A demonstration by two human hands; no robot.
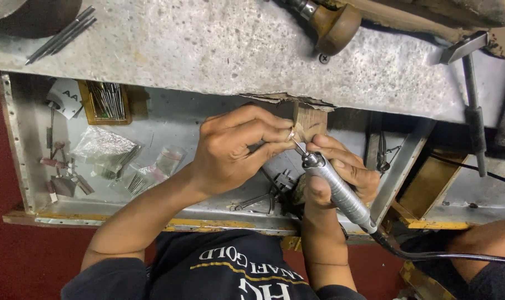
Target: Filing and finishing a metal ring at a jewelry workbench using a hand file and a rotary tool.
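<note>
My left hand (237,147) pinches a small ring-like metal piece (290,134) against a wooden bench peg (310,121) that juts from the worn workbench top (219,50). My right hand (341,172) grips a silver rotary handpiece (337,191) like a pen. Its thin bit (298,146) touches the small piece. A black cable (447,256) runs from the handpiece off to the right.
Below the bench an open metal drawer (152,119) holds plastic bags of burs (110,153), a wooden box of thin tools (105,101) and pliers (260,199). On the bench lie a wooden-handled tool (333,25), a small hammer (470,83) and thin rods (60,36).
</note>
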